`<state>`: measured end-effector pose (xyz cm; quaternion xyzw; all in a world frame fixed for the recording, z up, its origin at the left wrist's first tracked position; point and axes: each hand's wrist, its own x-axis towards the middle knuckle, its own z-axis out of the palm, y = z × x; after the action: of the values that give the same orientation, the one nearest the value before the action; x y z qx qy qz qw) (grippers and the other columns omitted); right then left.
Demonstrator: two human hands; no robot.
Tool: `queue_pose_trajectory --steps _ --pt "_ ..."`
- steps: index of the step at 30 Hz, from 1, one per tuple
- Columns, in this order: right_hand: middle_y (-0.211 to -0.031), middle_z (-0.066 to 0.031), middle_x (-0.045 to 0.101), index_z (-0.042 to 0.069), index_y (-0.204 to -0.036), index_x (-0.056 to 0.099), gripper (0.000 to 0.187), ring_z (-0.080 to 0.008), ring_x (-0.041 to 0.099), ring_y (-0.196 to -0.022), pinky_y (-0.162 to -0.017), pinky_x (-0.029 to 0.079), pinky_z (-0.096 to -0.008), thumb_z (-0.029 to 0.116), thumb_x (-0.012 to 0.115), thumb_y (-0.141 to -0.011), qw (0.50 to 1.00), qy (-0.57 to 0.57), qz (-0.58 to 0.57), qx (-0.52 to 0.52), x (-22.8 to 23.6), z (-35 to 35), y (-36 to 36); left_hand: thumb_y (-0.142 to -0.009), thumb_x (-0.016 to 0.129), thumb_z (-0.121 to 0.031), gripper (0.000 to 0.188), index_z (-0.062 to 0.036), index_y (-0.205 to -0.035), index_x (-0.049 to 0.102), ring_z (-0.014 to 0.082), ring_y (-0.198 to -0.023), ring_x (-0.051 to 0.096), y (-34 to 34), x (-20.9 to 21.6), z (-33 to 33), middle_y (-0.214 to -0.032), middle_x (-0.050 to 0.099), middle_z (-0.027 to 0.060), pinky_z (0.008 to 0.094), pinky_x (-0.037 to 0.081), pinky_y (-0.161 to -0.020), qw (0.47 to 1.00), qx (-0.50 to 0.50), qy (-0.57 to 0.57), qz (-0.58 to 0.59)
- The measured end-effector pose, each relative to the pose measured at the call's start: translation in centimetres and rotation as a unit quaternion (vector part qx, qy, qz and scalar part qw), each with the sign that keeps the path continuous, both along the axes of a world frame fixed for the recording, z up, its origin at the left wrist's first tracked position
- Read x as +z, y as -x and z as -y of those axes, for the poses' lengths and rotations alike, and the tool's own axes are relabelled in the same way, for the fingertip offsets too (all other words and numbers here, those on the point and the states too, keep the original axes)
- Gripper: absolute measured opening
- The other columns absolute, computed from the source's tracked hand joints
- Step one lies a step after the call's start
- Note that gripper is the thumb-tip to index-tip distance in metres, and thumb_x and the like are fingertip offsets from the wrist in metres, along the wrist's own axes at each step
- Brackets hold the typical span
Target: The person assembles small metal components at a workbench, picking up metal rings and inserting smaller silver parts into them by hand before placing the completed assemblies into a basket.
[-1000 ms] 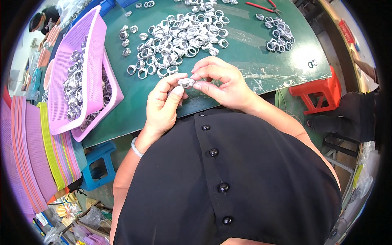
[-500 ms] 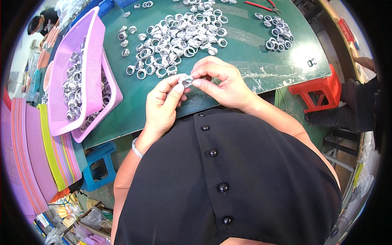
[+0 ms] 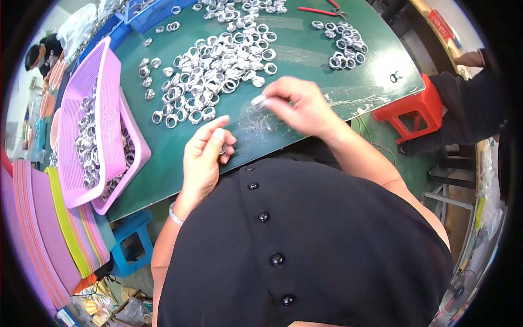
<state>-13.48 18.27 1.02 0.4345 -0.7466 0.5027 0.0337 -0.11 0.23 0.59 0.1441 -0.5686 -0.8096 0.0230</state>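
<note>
A chunky silver ring (image 3: pixel 258 101) is pinched between the thumb and fingers of my right hand (image 3: pixel 300 106), just above the green table. It is slightly blurred. My left hand (image 3: pixel 206 155) is at the table's near edge, apart from the right, with its fingers curled and the thumb pressed against them. A small metallic bit shows at its fingertips, too small to name. Beyond both hands lies a large heap of silver rings (image 3: pixel 210 71). A smaller group of silver rings (image 3: pixel 348 46) is at the far right.
Pink mesh baskets (image 3: pixel 111 131) holding rings lean at the table's left. Red-handled pliers (image 3: pixel 321 11) and a blue bin (image 3: pixel 158 12) are at the back. A red stool (image 3: pixel 417 111) is at the right near a person's leg (image 3: pixel 463 103). Stacked baskets (image 3: pixel 49 234) and a blue stool (image 3: pixel 131 245) stand left.
My hands have come apart; both were at one ring before. The right hand now has a ring away from the left, which is lower and nearer my body. The whole view has shifted.
</note>
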Motion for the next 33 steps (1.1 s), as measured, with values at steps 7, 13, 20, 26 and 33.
queue_pose_trajectory --steps 7,13,20,26,33 --pt "-0.076 -0.0086 0.055 0.006 -0.081 0.060 0.010 -0.0261 0.056 -0.075 -0.067 0.045 -0.0348 0.011 0.061 -0.073 0.906 -0.202 -0.208 -0.309 0.1 -7.2 6.3 -0.089 0.048 -0.015 0.024 0.0011 -0.106 0.053 0.0117 -0.064 0.054 0.1 0.0 1.0 -0.085 0.058 0.0082 0.0182 0.038 -0.047 0.986 -0.048 -0.161 0.024" --pt "-0.082 -0.0089 0.053 0.007 -0.088 0.059 0.017 -0.0268 0.054 -0.081 -0.072 0.044 -0.0357 0.010 0.061 -0.071 0.885 -0.238 -0.234 -0.324 0.2 -6.5 6.5 -0.090 0.048 -0.017 0.025 0.0009 -0.105 0.054 0.0150 -0.069 0.058 0.3 0.1 0.8 -0.091 0.058 0.0101 0.0204 0.042 -0.049 0.979 -0.046 -0.197 0.011" --pt "-0.090 -0.0117 0.054 0.006 -0.095 0.058 0.027 -0.0294 0.053 -0.090 -0.079 0.044 -0.0373 0.018 0.064 -0.072 0.962 -0.196 -0.127 -0.138 -0.6 -0.7 5.4 -0.088 0.050 -0.020 0.027 0.0019 -0.103 0.055 0.0183 -0.081 0.059 0.0 -0.3 1.0 -0.095 0.058 0.0109 0.0263 0.047 -0.061 0.980 -0.043 -0.192 0.012" --pt "-0.083 -0.0083 0.056 0.004 -0.097 0.057 0.027 -0.0217 0.056 -0.075 -0.069 0.046 -0.0320 0.015 0.064 -0.073 0.960 -0.215 -0.131 -0.123 -1.3 0.4 5.8 -0.087 0.052 -0.019 0.027 0.0019 -0.103 0.056 0.0187 -0.083 0.059 -0.4 -0.1 1.1 -0.095 0.059 0.0103 0.0272 0.048 -0.065 0.981 -0.038 -0.187 0.016" --pt "-0.082 -0.0041 0.058 0.001 -0.094 0.057 0.017 -0.0094 0.054 -0.066 -0.060 0.045 -0.0231 0.013 0.058 -0.083 0.843 0.104 0.513 0.124 0.0 0.3 3.1 -0.084 0.056 -0.017 0.025 -0.0018 -0.105 0.056 0.0166 -0.083 0.057 -0.2 0.5 0.4 -0.090 0.059 0.0064 0.0247 0.046 -0.064 0.993 -0.042 -0.112 0.023"
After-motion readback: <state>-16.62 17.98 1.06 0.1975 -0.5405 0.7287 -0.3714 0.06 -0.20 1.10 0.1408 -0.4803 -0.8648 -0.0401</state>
